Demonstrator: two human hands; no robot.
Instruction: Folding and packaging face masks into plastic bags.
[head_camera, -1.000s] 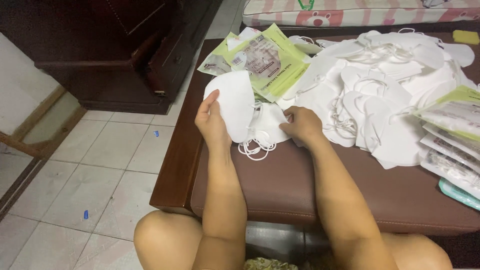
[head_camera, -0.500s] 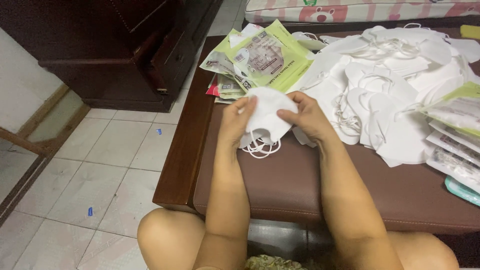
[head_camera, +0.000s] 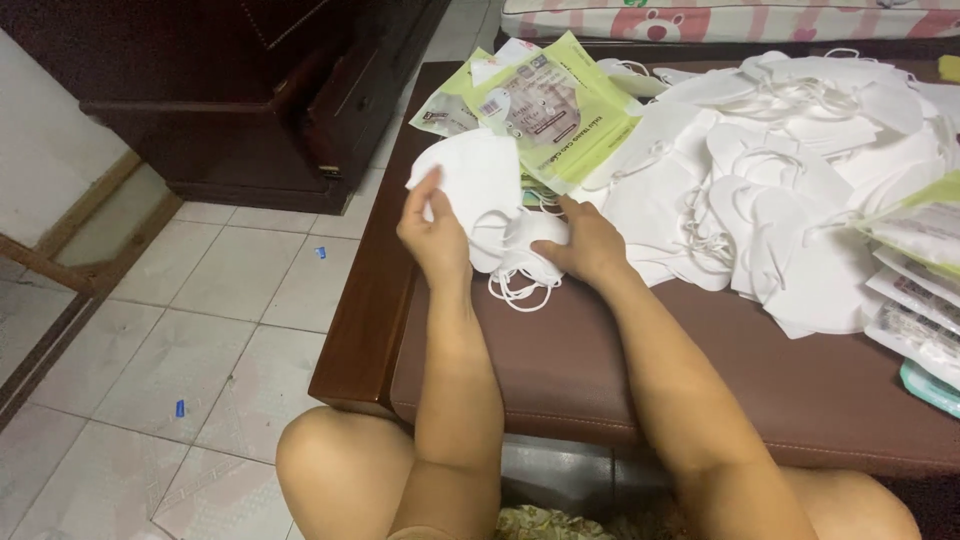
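1. Tiled floor (head_camera: 200, 330) runs off to the left of the hands, with a dark cabinet (head_camera: 300, 90) beyond it; the person sits low, knees up against a brown padded bench (head_camera: 620, 380).

2. Both forearms reach up over the bench edge and meet near its left end. The left hand (head_camera: 438, 238) stands upright, thumb and fingers pinching the lower edge of one white mask (head_camera: 475, 180), which rises above the hand, slightly curled.

3. The right hand (head_camera: 585, 245) lies lower, palm down, fingers curled over a small stack (head_camera: 525, 245) of the same masks, closed on it. Thin ear loops (head_camera: 520, 290) spill out beneath, resting on the bench just under both hands.

4. I judge the mask to be very light and soft: it bends under its own shape, would crease if squeezed, and could slide off the stack. The folded edge or a corner seems the best grip; the loops look easy to snag.

5. Just beyond the left hand lie green packets (head_camera: 560, 110), partly under the lifted mask. To the right of the right hand a big loose pile (head_camera: 780, 190) of masks spreads across the bench, touching the stack's far side. More packets (head_camera: 915, 290) sit well off to the right, at the bench edge.
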